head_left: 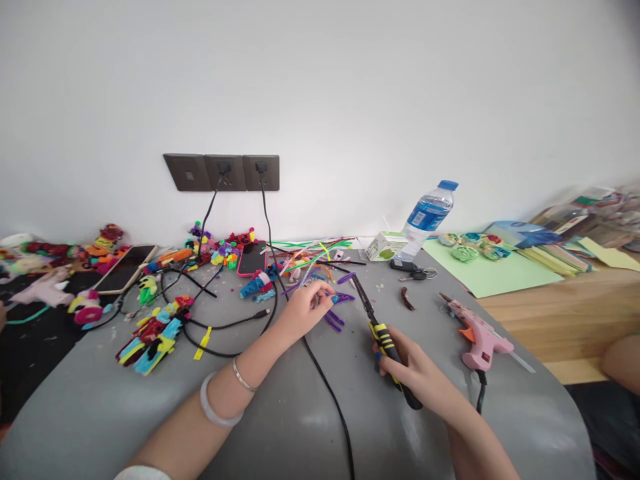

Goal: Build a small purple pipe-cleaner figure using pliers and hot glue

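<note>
My right hand (413,367) is wrapped around the black and yellow handles of long-nose pliers (385,340). Their dark jaws point up and away, close to the tip of a purple pipe cleaner (345,297). That fuzzy strip comes out from the pinched fingers of my left hand (309,308), which is closed on it. More bent purple pipe cleaner pieces (334,323) show just below the left fingertips; whether they join the held one I cannot tell. Behind the left hand lies a loose heap of coloured pipe cleaners (320,257).
A pink glue gun (483,337) lies at the right. A water bottle (425,217), a small carton (387,247) and keys (415,271) stand or lie at the back. Black cables (327,387) cross the grey table (280,427). Pipe-cleaner figures (155,337) and phones (125,269) fill the left.
</note>
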`<state>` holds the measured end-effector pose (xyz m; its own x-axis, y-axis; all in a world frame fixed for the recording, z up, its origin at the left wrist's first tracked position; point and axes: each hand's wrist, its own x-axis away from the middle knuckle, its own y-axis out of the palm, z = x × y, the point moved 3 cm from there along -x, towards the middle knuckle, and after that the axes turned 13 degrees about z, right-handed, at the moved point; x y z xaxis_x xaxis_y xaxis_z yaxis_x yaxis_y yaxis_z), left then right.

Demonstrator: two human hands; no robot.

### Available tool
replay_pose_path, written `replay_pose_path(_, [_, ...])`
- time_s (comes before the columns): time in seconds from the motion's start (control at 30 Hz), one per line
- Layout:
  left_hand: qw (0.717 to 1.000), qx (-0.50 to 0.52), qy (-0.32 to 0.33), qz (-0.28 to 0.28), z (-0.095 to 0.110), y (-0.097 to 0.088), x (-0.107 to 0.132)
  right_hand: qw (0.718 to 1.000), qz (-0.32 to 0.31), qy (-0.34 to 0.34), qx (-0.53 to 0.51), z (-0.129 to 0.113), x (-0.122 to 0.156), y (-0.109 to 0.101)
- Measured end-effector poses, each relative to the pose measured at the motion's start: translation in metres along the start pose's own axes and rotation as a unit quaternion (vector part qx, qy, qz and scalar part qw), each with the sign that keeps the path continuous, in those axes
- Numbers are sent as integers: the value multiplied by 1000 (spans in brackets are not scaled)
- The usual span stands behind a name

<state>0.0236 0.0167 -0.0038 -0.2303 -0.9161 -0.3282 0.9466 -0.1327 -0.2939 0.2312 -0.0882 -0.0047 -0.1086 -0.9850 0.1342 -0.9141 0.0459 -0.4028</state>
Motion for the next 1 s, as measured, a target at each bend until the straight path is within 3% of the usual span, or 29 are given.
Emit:
replay_pose_path(0.23, [997,-74,21,8,0,-3,0,999,-18,-24,38,-7,2,2])
replay_pose_path(0.5, [994,-102,29,9,5,-5,0,996,-46,-59,58,3,-1,1])
replay_pose_path(1.0, [994,-86,27,57,4,-9,-2,999,-46,5,-10,10,6,-5])
